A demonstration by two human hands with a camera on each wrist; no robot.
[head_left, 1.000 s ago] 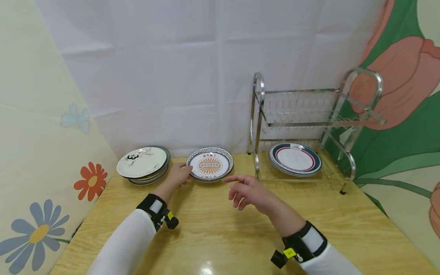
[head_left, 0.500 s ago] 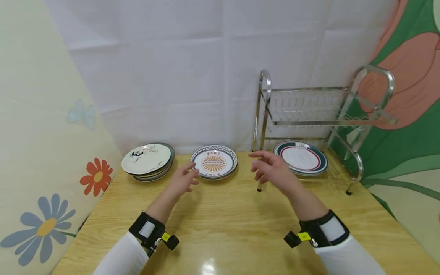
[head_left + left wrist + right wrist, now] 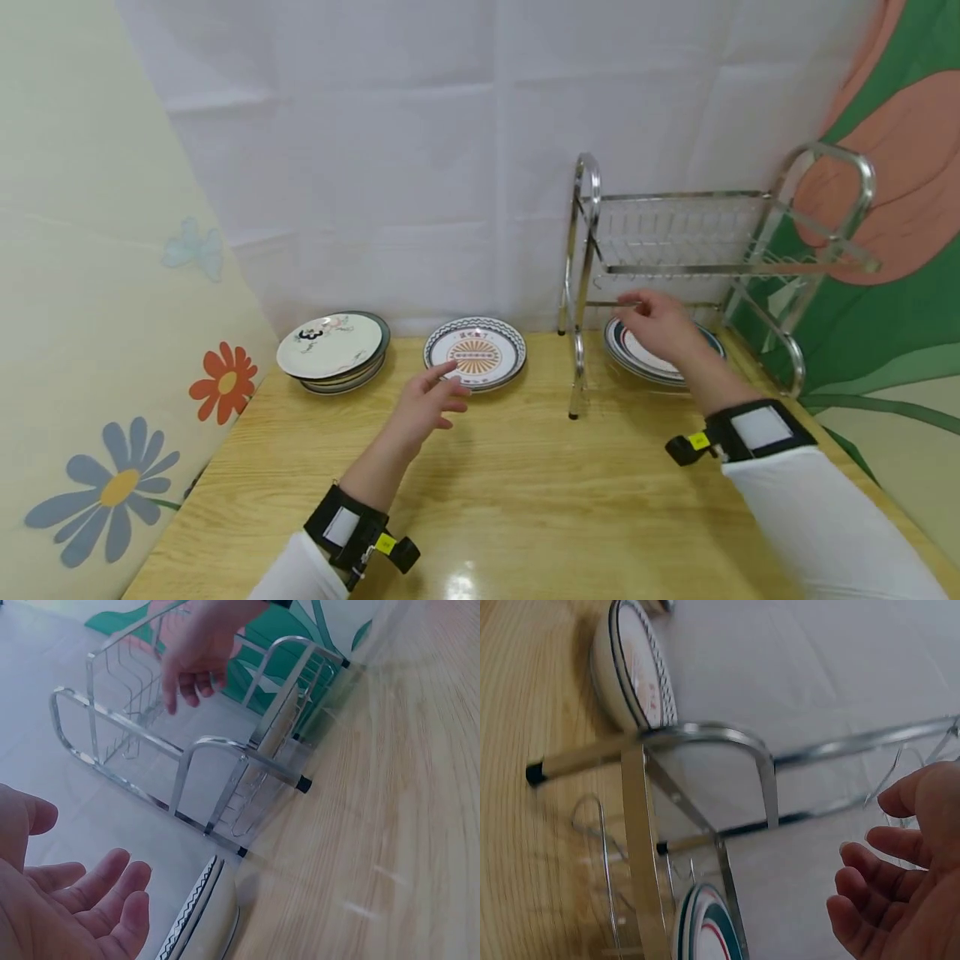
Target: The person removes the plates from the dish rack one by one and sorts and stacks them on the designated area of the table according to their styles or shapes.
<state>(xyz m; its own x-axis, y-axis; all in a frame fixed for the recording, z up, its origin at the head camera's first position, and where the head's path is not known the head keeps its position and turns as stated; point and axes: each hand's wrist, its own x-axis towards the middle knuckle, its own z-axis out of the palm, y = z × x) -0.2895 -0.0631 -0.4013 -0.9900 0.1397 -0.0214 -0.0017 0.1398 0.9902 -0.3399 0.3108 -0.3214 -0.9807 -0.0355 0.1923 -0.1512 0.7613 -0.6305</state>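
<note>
My left hand (image 3: 426,407) hovers in front of a stack of patterned plates (image 3: 476,335) with a zigzag rim and an orange sunburst. Its fingers are relaxed and hold nothing; the left wrist view shows the palm beside the plates' edge (image 3: 196,911). Higher and to the right, my right hand (image 3: 660,327) is in front of the metal dish rack (image 3: 588,250), fingers loosely bent and free of any object. Behind that hand, plates (image 3: 637,364) with a dark green rim and red ring lie on the rack's lower level, partly hidden.
At the left back stands another stack of plates (image 3: 330,346), a cream one with a floral drawing on top. The rack's upper tier (image 3: 675,242) holds no plates. A white cloth (image 3: 375,167) hangs behind the wooden table (image 3: 525,500).
My left hand has come away from the sunburst plates' left edge and drawn toward me. My right hand has moved right and up to the rack. The view has shifted slightly.
</note>
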